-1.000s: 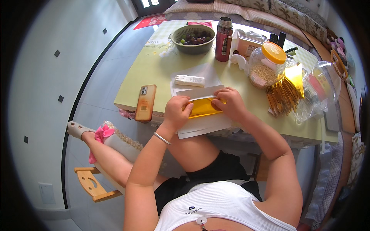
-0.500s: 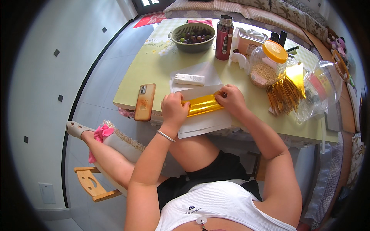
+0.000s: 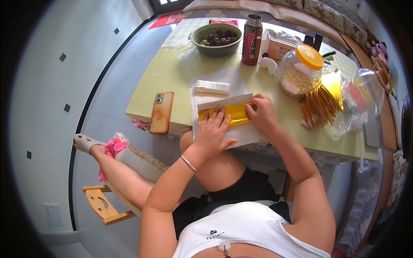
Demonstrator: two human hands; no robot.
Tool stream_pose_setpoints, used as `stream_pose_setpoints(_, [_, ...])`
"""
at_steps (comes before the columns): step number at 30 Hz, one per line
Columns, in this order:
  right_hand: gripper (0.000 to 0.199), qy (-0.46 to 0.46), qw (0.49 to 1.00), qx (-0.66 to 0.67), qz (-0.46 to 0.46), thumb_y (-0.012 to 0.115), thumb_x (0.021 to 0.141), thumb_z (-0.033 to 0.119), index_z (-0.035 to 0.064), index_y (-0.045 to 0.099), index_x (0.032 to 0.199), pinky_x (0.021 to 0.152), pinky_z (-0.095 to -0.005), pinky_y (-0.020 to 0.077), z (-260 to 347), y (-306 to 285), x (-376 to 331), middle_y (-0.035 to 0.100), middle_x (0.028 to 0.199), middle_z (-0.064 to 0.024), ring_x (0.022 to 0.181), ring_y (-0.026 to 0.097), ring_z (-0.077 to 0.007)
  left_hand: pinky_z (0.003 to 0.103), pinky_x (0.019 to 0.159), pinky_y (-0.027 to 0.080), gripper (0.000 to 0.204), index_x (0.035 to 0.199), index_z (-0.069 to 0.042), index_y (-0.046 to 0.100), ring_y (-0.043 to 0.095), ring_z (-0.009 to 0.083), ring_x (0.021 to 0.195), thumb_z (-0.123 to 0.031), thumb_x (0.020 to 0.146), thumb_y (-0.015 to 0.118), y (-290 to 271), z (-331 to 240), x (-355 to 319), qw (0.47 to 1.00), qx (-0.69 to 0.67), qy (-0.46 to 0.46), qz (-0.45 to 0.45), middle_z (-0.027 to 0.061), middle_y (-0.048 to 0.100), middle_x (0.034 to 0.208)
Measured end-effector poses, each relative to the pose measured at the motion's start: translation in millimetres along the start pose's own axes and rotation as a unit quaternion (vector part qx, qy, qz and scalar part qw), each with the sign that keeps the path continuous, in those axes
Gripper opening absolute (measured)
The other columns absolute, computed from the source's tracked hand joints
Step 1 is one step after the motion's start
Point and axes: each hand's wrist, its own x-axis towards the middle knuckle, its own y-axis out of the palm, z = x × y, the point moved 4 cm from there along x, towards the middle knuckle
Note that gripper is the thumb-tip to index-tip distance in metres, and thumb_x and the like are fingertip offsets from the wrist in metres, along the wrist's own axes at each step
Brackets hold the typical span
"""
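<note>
Fingers [image 3: 220, 115] of our left hand [image 3: 214, 131] lie spread flat on the gold foil sheet [image 3: 230, 112] atop white paper [image 3: 223, 103] at the worktop's [image 3: 172, 73] near edge, right hand [image 3: 262, 112] pinching its right end, so we reckon one's mid-fold, with the finished-looking gold bundle [image 3: 320, 101] waiting right.

Pale tiled floor [image 3: 56, 86] (dark inset squares), yellow-green table [image 3: 172, 75]

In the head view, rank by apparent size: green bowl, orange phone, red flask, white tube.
1. green bowl
2. orange phone, though it lies nearer the camera
3. red flask
4. white tube
</note>
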Motion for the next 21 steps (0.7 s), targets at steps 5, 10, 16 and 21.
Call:
stream_pose_setpoints(5, [0.017, -0.018, 1.0, -0.019, 0.01, 0.073, 0.077, 0.012, 0.0005, 0.064, 0.069, 0.083, -0.044, 0.0489, 6.1, -0.9, 1.0, 0.063, 0.085, -0.0161, 0.089, 0.058, -0.036, 0.056, 0.117, 0.029, 0.086, 0.144, 0.003, 0.048, 0.038, 0.0363, 0.145, -0.061, 0.088, 0.063, 1.4, 2.6, 0.4, 1.0, 0.015, 0.008, 0.008, 0.0224, 0.045, 0.151])
stream_pose_setpoints(10, [0.017, -0.016, 0.999, -0.044, 0.01, 0.074, 0.077, 0.012, 0.0006, 0.063, 0.07, 0.083, -0.0448, 0.0487, 5.4, -0.5, 2.1, 0.063, 0.085, -0.0164, 0.087, 0.058, -0.0364, 0.056, 0.118, 0.027, 0.087, 0.145, 0.002, 0.047, 0.037, 0.0362, 0.145, -0.061, 0.088, 0.062, 3.5, 1.9, 2.1, 1.0, 0.019, -0.002, 0.014, 0.0217, 0.043, 0.153])
stream_pose_setpoints(16, [0.019, -0.021, 0.998, -0.053, 0.01, 0.075, 0.079, 0.013, -0.0023, 0.064, 0.077, 0.081, -0.0444, 0.0485, 4.2, 1.3, 2.3, 0.062, 0.086, -0.0163, 0.089, 0.058, -0.0364, 0.057, 0.118, 0.024, 0.086, 0.147, -0.001, 0.046, 0.036, 0.0385, 0.145, -0.062, 0.088, 0.062, 6.5, 1.7, 0.6, 1.0, 0.017, -0.011, 0.019, 0.0231, 0.041, 0.154])
stream_pose_setpoints(21, [0.034, 0.032, 0.999, -0.03, 0.014, 0.075, 0.081, 0.016, 0.0002, 0.065, 0.109, 0.097, -0.0445, 0.0455, 3.6, 0.9, 1.2, 0.064, 0.113, -0.0187, 0.108, 0.059, -0.0368, 0.061, 0.118, 0.022, 0.086, 0.15, -0.007, 0.045, 0.031, 0.0418, 0.147, -0.062, 0.087, 0.064, 11.4, 0.7, 0.2, 0.998, 0.031, -0.012, 0.044, 0.025, 0.036, 0.156])
